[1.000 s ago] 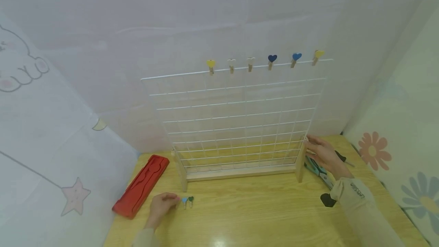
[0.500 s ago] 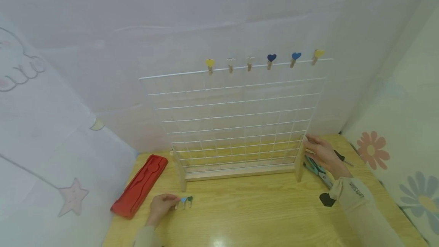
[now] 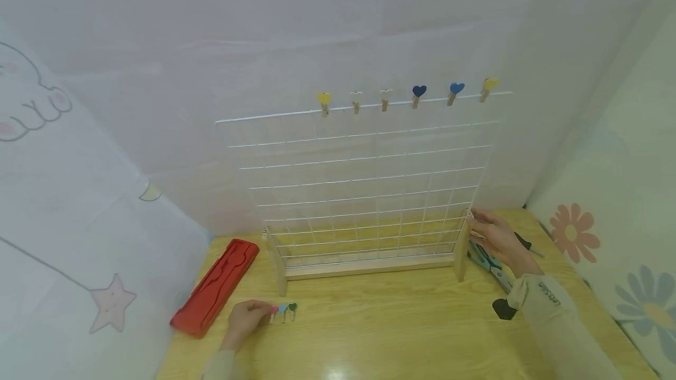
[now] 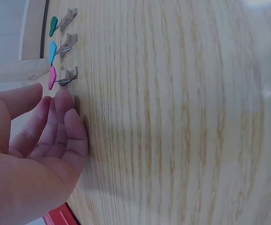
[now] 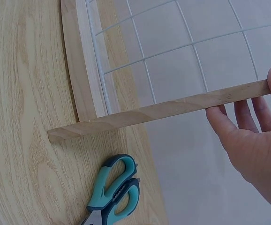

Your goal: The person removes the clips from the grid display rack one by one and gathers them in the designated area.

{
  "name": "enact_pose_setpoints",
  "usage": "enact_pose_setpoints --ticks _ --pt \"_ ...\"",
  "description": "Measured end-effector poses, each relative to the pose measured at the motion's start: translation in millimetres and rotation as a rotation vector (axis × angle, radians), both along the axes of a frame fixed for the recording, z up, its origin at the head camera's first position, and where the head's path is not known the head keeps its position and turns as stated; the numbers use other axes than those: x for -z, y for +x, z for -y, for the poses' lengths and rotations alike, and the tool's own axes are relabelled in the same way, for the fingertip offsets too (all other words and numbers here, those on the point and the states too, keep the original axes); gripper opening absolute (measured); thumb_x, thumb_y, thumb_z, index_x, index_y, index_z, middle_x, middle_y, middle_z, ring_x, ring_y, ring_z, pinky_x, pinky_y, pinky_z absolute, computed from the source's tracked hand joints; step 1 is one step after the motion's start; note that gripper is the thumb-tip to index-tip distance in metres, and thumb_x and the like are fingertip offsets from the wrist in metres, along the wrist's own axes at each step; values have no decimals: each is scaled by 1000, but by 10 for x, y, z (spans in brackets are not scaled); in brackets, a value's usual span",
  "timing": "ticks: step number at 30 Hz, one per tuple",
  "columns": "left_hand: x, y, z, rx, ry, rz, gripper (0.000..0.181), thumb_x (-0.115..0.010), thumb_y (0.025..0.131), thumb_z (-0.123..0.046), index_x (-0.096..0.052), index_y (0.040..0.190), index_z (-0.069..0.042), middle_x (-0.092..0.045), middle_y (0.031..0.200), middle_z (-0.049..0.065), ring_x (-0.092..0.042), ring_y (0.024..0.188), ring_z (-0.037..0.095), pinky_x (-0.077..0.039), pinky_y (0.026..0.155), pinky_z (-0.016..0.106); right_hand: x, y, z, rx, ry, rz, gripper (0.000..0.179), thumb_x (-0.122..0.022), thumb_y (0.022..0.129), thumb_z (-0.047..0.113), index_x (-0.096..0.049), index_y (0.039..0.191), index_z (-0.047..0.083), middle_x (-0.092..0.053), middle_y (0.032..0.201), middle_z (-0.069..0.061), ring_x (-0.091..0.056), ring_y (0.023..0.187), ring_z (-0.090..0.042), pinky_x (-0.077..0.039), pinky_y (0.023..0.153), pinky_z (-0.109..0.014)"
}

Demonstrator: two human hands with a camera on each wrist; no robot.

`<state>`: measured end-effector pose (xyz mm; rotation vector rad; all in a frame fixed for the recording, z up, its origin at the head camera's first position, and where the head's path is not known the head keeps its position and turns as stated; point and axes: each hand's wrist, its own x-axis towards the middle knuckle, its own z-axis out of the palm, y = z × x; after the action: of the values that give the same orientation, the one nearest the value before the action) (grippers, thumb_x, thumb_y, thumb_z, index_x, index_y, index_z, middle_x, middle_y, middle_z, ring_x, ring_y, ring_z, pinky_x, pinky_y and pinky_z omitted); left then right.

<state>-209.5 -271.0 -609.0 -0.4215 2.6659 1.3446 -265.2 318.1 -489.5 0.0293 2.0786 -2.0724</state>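
My left hand [image 3: 244,322] rests on the table, its thumb apart from its loosely bent fingers. Just past its fingertips stands a small clothespin with a pink heart [image 4: 52,78]. A light-blue heart clothespin [image 4: 52,52] and a dark-green one [image 4: 53,26] stand in line with it. My right hand [image 3: 498,237] holds the upper end of the wooden side post [image 5: 163,110], thumb on one side and fingers on the other. That post belongs to the stand of a white wire grid [image 3: 364,180]. Several heart clothespins, among them a dark-blue one [image 3: 419,91], are clipped along its top bar.
A red moulded tray [image 3: 215,289] lies left of the stand. Teal-handled scissors [image 5: 114,190] lie beside the right post. A dark flat piece [image 3: 504,309] and a dark-handled tool [image 3: 523,241] are near the right forearm. Printed cloth walls surround the table.
My left fingers have let go of the pink heart clothespin and drawn back slightly to the left; it now stands beside the light-blue one. The right hand stays on the post.
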Motion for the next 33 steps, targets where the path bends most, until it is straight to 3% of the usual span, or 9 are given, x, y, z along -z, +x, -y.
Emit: enact_pose_setpoints --ticks 2,7,12,15,19,21,25,28,33 --pt "-24 16 20 -3 9 -7 25 -67 87 -20 -71 96 3 -69 87 8 -59 77 18 -49 63 29 1 -8 8 -2 -2 -1 76 -47 102 31 -1 152 -2 1 156 -26 -27 138 -32 -26 111 -48" --pt "-89 54 32 -39 46 -13 26 -61 90 -16 -68 101 6 -68 88 13 -61 75 20 -51 61 31 8 -12 -4 -9 -4 -6 77 -48 102 32 0 151 -2 -2 156 -27 -38 129 -21 -25 111 -48" --pt "-192 46 33 -31 77 -26 28 -60 93 -16 -66 105 8 -68 94 16 -64 79 21 -54 66 32 4 -19 -6 -10 -17 -1 77 -48 102 31 0 152 -2 -2 155 -27 -27 138 -34 -25 111 -47" --pt "-312 22 20 -9 151 -28 30 -59 94 -15 -63 109 11 -68 98 18 -66 84 28 -56 73 38 10 -17 -9 -4 -25 1 77 -49 101 30 -1 152 -2 -5 155 -27 -39 130 -26 -28 111 -45" --pt "-529 -49 -30 -6 261 -33 34 -61 95 -17 -60 116 11 -68 102 19 -67 90 34 -56 76 44 18 -16 -13 1 -35 2 76 -50 101 29 -3 152 -3 -8 153 -27 -52 109 -3 -34 109 -40" --pt "-644 -96 -63 -12 312 -54 37 -63 94 -20 -60 117 9 -68 103 17 -67 92 34 -57 75 42 20 -19 -10 2 -42 5 77 -51 101 29 -3 151 -3 -9 153 -28 -53 105 1 -35 108 -39" --pt "-903 -192 -149 31 402 -95 43 -64 94 -24 -57 123 8 -66 109 17 -66 95 32 -57 77 40 23 -17 -12 -2 -39 7 78 -51 101 29 -1 152 -2 -4 154 -27 -51 104 2 -30 110 -43" --pt "-1106 -260 -228 93 421 -111 45 -64 94 -23 -55 126 7 -66 110 15 -66 96 29 -56 78 39 29 -14 -18 -6 -30 4 78 -50 101 30 0 152 -2 -1 155 -27 -49 106 2 -26 111 -46" --pt "-1452 -348 -364 193 449 -123 45 -63 95 -22 -52 129 6 -63 116 17 -65 102 29 -55 83 41 50 -26 -19 -7 -31 -8 77 -51 101 29 -2 151 -3 -5 154 -28 -50 112 -3 -31 110 -44"
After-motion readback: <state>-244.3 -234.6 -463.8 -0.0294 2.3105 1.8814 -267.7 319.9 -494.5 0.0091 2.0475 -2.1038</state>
